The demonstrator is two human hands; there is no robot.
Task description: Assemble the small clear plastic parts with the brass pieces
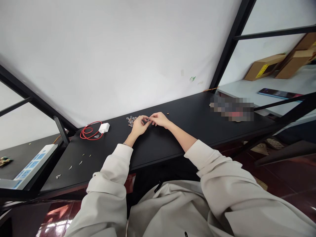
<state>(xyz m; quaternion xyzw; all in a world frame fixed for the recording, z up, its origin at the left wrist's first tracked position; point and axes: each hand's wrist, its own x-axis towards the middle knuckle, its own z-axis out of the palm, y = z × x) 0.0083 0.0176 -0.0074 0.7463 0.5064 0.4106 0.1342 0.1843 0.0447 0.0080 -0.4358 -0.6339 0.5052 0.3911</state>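
Over the black tabletop my two hands meet, fingertips together. My left hand is closed in a pinch around a small, clear, dark-tinted piece; its exact kind is too small to tell. From the other side, my right hand pinches at the same piece, its fingers hiding part of it. Just left of my left hand lies a pile of small clear glass-like pieces with brownish bits among them. A tiny brown piece rests beyond my right wrist.
A white charger with a coiled red cable lies at the left. Small scraps are scattered nearer. A white power strip sits beyond the left black frame. Cardboard boxes and a phone are on the white table at right.
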